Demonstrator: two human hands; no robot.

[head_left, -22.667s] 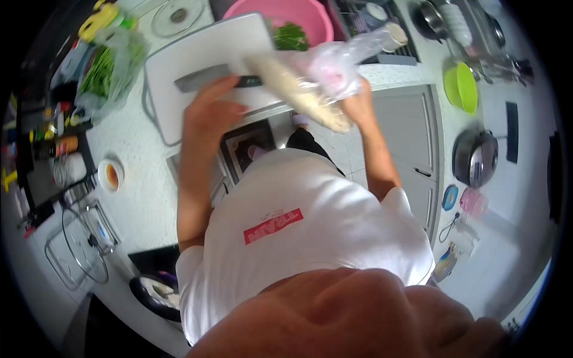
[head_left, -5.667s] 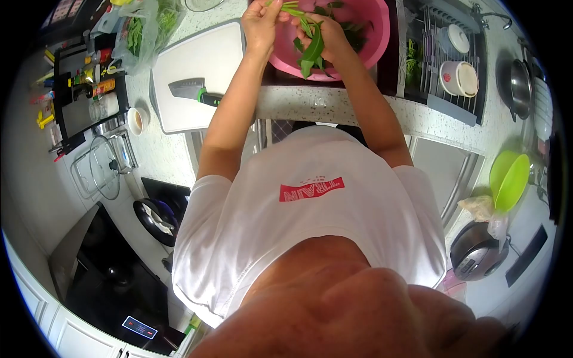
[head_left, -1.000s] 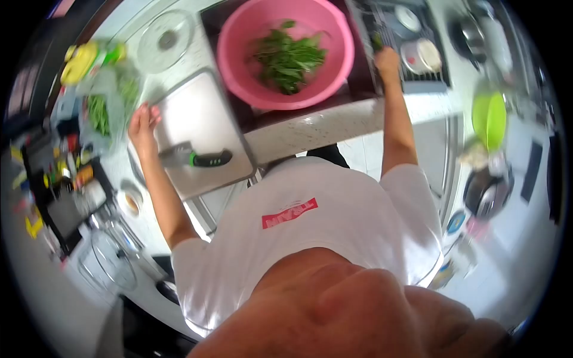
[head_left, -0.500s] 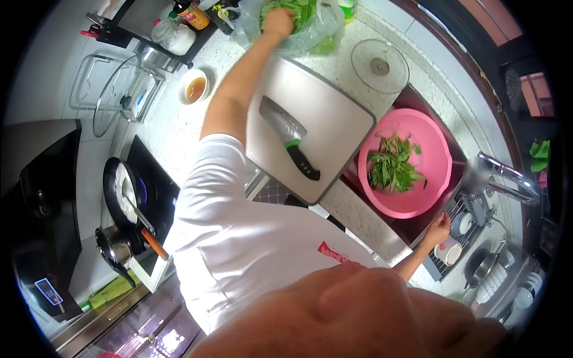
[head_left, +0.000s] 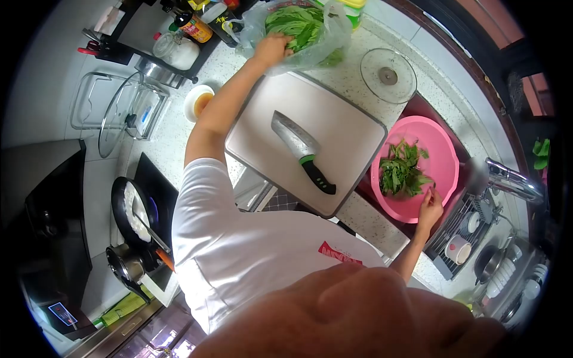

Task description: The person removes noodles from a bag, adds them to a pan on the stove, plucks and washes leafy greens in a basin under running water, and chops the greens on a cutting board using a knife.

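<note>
The right hand (head_left: 430, 211) has moved from dish rack (head_left: 443, 268) to pink basin (head_left: 440, 158).

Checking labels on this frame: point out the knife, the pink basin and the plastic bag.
Knife (head_left: 306, 160): head view, on the green collar between blade and handle.
Pink basin (head_left: 440, 156): head view, on the bare inner wall.
Plastic bag (head_left: 338, 38): head view, on its see-through side.

A knife (head_left: 293, 136) lay on the cutting board (head_left: 352, 134), left of the basin (head_left: 443, 146) in the sink (head_left: 425, 107). Behind the board sat a bag (head_left: 339, 45) of greens (head_left: 296, 25).
</note>
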